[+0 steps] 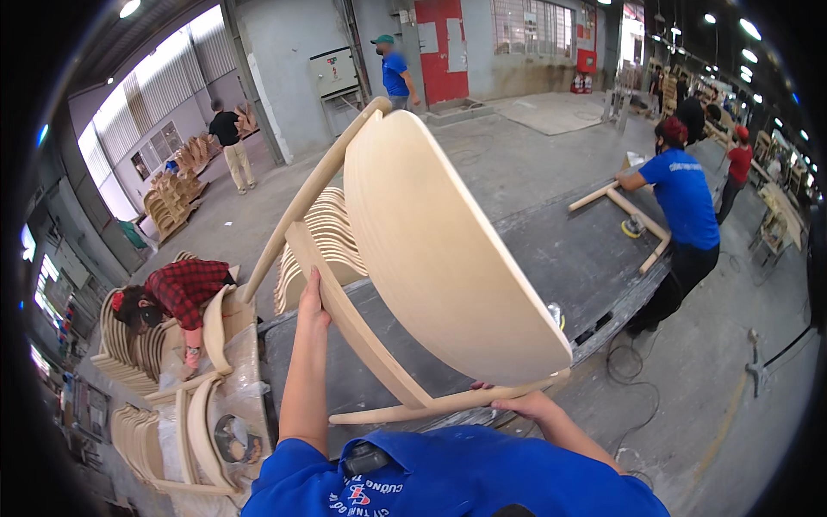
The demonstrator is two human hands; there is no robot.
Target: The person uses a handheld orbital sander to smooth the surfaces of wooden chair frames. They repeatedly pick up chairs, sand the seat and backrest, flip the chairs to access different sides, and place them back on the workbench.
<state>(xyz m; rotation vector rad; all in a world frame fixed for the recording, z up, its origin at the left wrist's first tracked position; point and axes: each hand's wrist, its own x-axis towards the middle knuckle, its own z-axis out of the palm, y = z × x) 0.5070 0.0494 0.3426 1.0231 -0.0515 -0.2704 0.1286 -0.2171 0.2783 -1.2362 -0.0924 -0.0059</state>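
A pale wooden chair back frame (444, 250) is held up tilted in front of me. It has a wide curved backrest panel, two round tapered legs and a flat crossbar between them. My left hand (314, 300) is closed on the crossbar near the far leg, its fingers partly hidden behind the wood. My right hand (521, 403) grips the near leg close to the panel's lower corner, with fingertips showing past the leg. Beneath the frame lies a dark worktable (388, 314).
Curved wooden slats (323, 237) stand stacked behind the frame. On the left a person in a checked shirt (183, 293) leans over wooden parts. Across the table at right, a co-worker in blue (680, 194) handles another frame (637, 215) beside a yellow sander (633, 227). A cable (633, 370) lies on the floor.
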